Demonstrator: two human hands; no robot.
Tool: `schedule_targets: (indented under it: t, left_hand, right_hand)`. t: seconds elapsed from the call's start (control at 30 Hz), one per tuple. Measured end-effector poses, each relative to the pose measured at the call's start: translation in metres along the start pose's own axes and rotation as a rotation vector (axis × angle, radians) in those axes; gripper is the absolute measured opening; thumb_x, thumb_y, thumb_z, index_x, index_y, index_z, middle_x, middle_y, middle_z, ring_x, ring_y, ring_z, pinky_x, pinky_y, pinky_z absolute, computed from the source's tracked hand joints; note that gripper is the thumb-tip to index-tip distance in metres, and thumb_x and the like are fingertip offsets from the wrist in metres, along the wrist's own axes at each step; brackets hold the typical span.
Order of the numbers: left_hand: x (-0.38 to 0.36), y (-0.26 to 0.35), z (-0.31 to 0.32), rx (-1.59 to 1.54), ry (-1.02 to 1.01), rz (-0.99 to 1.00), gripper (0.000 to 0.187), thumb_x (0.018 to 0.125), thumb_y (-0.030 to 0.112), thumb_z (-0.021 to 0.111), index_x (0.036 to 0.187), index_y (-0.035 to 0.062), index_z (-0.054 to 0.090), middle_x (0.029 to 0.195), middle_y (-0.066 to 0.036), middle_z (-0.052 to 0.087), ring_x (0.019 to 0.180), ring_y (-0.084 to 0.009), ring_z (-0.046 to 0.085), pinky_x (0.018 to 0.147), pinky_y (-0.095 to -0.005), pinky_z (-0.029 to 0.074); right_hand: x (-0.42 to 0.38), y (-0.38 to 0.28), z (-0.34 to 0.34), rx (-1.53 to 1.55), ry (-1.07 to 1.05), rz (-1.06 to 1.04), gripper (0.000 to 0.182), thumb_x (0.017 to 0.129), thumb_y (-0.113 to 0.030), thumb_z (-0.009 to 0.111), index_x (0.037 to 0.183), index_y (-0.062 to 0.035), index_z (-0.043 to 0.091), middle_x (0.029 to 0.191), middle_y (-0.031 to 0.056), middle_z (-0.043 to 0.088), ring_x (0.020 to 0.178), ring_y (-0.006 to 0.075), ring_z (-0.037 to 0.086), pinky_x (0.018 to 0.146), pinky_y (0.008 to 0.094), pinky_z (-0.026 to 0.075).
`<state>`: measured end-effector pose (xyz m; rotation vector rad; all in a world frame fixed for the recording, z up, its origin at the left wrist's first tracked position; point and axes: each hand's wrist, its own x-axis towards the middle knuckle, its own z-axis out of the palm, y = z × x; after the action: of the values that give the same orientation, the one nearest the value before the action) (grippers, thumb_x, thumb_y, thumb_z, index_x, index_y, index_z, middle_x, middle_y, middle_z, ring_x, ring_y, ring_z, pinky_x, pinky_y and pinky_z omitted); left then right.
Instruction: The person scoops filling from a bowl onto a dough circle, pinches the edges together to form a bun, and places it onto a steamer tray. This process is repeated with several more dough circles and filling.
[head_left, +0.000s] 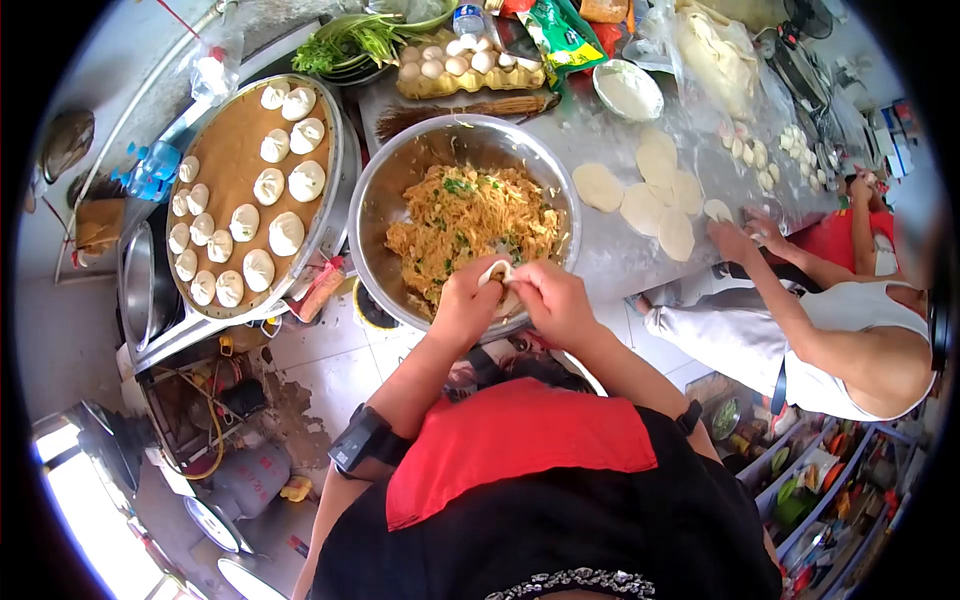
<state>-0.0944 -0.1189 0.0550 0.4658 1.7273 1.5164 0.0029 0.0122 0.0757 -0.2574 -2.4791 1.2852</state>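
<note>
Both my hands meet over the near rim of a large metal bowl (362,205) heaped with shredded orange-brown filling (470,225) with green bits. Between them is a small dough wrapper (495,271), its edge pinched up. My left hand (468,303) holds the wrapper from the left, fingers curled round it. From the right, my right hand (552,300) pinches its edge. A round steamer tray (225,150) at the left carries several pleated buns (286,233). Right of the bowl, flat dough rounds (642,208) lie on the metal table (610,245), some overlapping.
A co-worker in white (820,335) stands at the right, hands on a dough round. Behind the bowl are a brush (465,112), an egg carton (470,82), green vegetables (350,45) and a flour bowl (628,90). Small dough pieces (745,150) lie farther right.
</note>
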Motion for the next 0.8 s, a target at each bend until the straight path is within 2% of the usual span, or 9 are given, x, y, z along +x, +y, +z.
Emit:
schedule_targets:
  t: [0.1,0.13,0.23,0.27,0.37,0.5,0.67,0.77,0.8]
  left_hand:
    - [0.003,0.007,-0.011,0.232,-0.145,0.14,0.033,0.084,0.01,0.051,0.114,-0.0012,0.057,0.098,-0.015,0.063,0.086,-0.0218,0.06,0.076,-0.0307,0.047]
    - [0.005,0.013,-0.013,0.319,-0.222,0.187,0.034,0.084,0.011,0.051,0.115,-0.0012,0.056,0.099,-0.016,0.063,0.086,-0.022,0.06,0.077,-0.0309,0.047]
    - [0.01,0.011,-0.012,0.151,-0.173,-0.025,0.039,0.083,0.012,0.056,0.12,0.0015,0.052,0.102,-0.014,0.061,0.088,-0.0219,0.061,0.077,-0.0308,0.049]
    - [0.007,0.015,-0.012,-0.137,-0.135,-0.145,0.044,0.081,0.013,0.06,0.123,0.0042,0.049,0.105,-0.011,0.058,0.09,-0.0222,0.061,0.077,-0.0312,0.05]
    - [-0.001,0.024,-0.008,-0.245,-0.096,-0.33,0.044,0.08,0.011,0.062,0.122,0.0057,0.05,0.107,-0.008,0.056,0.09,-0.0229,0.061,0.077,-0.0314,0.05]
    - [0.001,0.003,0.0,0.384,-0.001,0.278,0.033,0.082,0.012,0.058,0.114,0.002,0.055,0.096,-0.009,0.061,0.088,-0.0163,0.061,0.074,-0.0307,0.05]
    - [0.0,0.025,0.004,-0.132,0.04,-0.178,0.04,0.08,0.01,0.055,0.118,-0.0032,0.054,0.101,-0.023,0.062,0.09,-0.0362,0.062,0.077,-0.0388,0.049]
    - [0.013,-0.018,-0.003,0.475,0.029,0.429,0.039,0.08,0.01,0.056,0.117,-0.003,0.055,0.103,-0.023,0.062,0.088,-0.0336,0.063,0.076,-0.0386,0.049]
    - [0.012,-0.01,0.0,0.531,0.038,0.422,0.038,0.08,0.009,0.056,0.116,-0.003,0.056,0.102,-0.023,0.062,0.088,-0.034,0.062,0.076,-0.0391,0.049]
  right_hand:
    - [-0.005,-0.007,-0.003,0.092,-0.003,0.038,0.013,0.087,-0.012,0.059,0.095,-0.0016,0.06,0.081,0.0135,0.063,0.071,0.0237,0.064,0.063,0.0337,0.049]
    - [-0.003,-0.018,-0.007,0.253,-0.027,0.284,0.013,0.088,-0.013,0.058,0.095,-0.0018,0.06,0.083,0.0128,0.065,0.073,0.0224,0.065,0.065,0.033,0.049]
    - [-0.002,0.004,0.002,0.175,0.019,0.149,0.015,0.088,-0.014,0.059,0.094,-0.0005,0.059,0.073,0.0076,0.06,0.064,0.0122,0.058,0.059,0.0269,0.046]
    - [-0.006,0.007,0.001,0.223,-0.009,0.294,0.018,0.09,-0.016,0.058,0.098,-0.0006,0.059,0.072,0.0057,0.06,0.062,0.0101,0.056,0.057,0.0257,0.045]
    - [-0.011,0.013,0.007,0.61,0.013,0.497,0.017,0.09,-0.017,0.058,0.097,-0.0008,0.059,0.071,0.0047,0.06,0.062,0.009,0.054,0.056,0.0252,0.043]
    - [-0.003,-0.004,-0.003,0.225,0.016,0.336,0.012,0.089,-0.012,0.058,0.09,-0.0005,0.058,0.073,0.0099,0.063,0.065,0.0142,0.06,0.059,0.0278,0.047]
    - [-0.004,0.007,0.0,0.334,0.072,0.259,0.012,0.09,-0.011,0.058,0.095,0.0,0.055,0.069,0.0054,0.06,0.062,0.009,0.054,0.056,0.0246,0.043]
    - [-0.005,0.008,0.002,0.245,0.079,0.138,0.014,0.09,-0.011,0.058,0.098,0.0004,0.056,0.072,0.0058,0.062,0.064,0.0098,0.056,0.058,0.0256,0.045]
    - [-0.005,0.006,0.0,0.259,0.073,0.184,0.014,0.09,-0.011,0.059,0.098,-0.0003,0.057,0.073,0.0085,0.062,0.065,0.0123,0.058,0.059,0.0269,0.046]
